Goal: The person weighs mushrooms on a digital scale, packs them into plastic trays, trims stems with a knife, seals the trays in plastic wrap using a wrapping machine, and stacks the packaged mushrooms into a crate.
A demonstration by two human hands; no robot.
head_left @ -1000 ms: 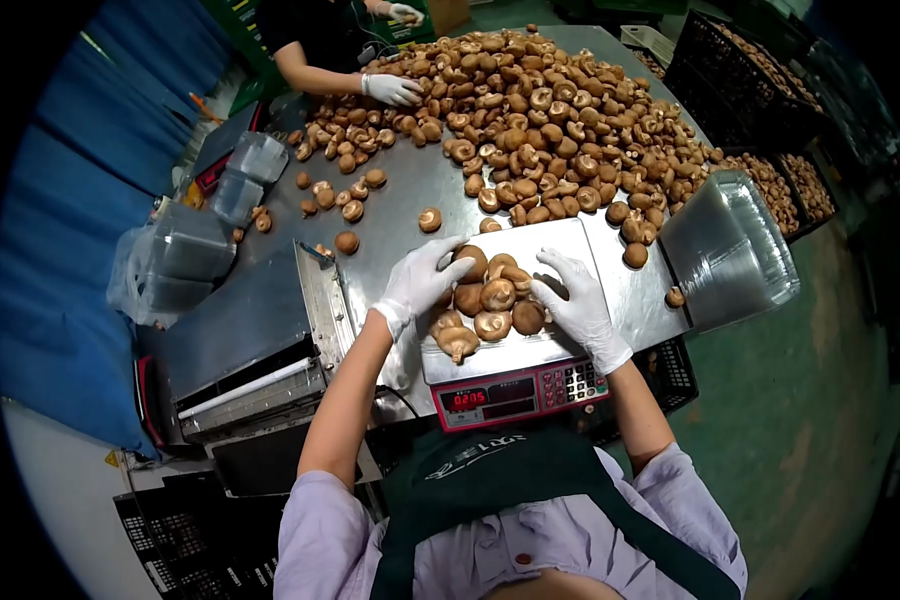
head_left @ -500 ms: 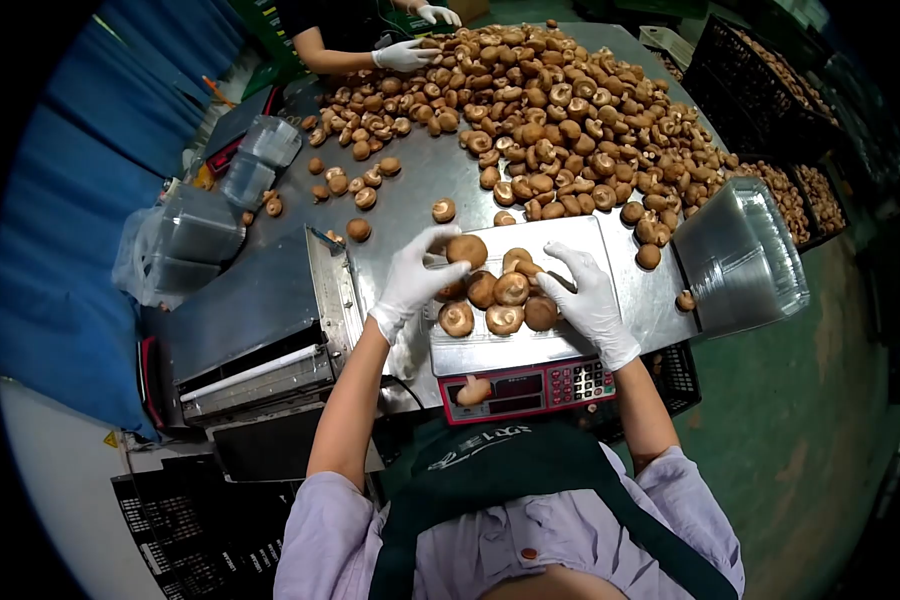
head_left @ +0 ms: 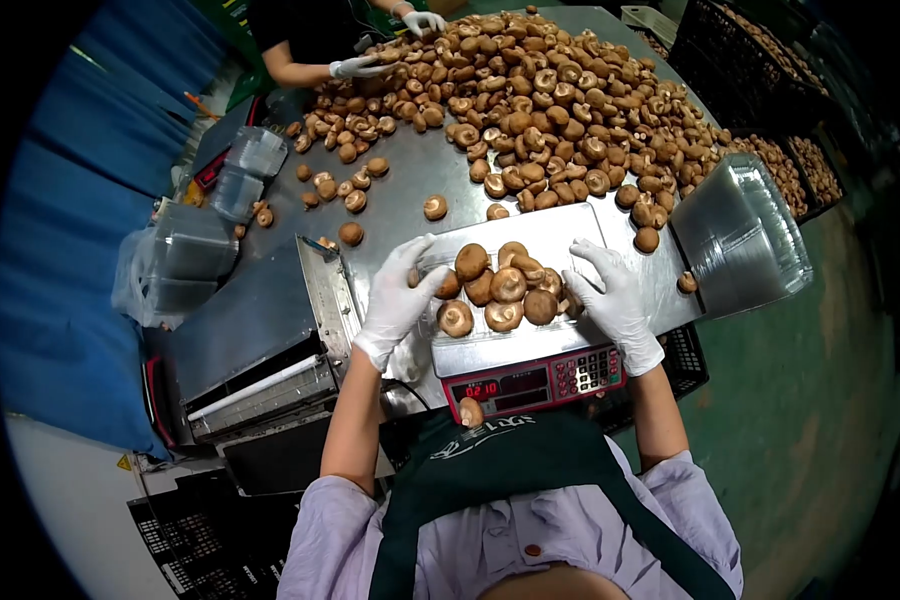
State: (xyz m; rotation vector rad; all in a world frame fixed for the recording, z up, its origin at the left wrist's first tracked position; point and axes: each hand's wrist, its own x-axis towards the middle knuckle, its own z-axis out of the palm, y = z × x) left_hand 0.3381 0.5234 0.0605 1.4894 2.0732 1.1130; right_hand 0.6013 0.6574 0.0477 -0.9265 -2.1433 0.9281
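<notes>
Several brown shiitake mushrooms (head_left: 508, 285) are clustered on the flat pan (head_left: 450, 355) of a red electronic scale (head_left: 577, 372). A clear shallow tray appears to lie under them. My gloved left hand (head_left: 395, 305) is at the cluster's left side, fingers apart and holding nothing. On the other side, my gloved right hand (head_left: 615, 305) is spread open, its fingertips close to the rightmost mushrooms. The lit display (head_left: 481, 390) appears to read 0.210. A single mushroom (head_left: 471, 412) is at the scale's front edge, against my apron.
A large mushroom heap (head_left: 570, 120) covers the far table, where another person's gloved hands (head_left: 360, 67) work. Stacked clear trays (head_left: 740, 240) stand at right, more trays (head_left: 195, 240) at left. A wrapping machine (head_left: 255, 320) sits left of the scale. Black crates (head_left: 740, 70) hold mushrooms.
My left hand has let go of a large mushroom, now among the others, and moved left. My right hand has drawn back right. The front mushroom has slid down off the scale's panel.
</notes>
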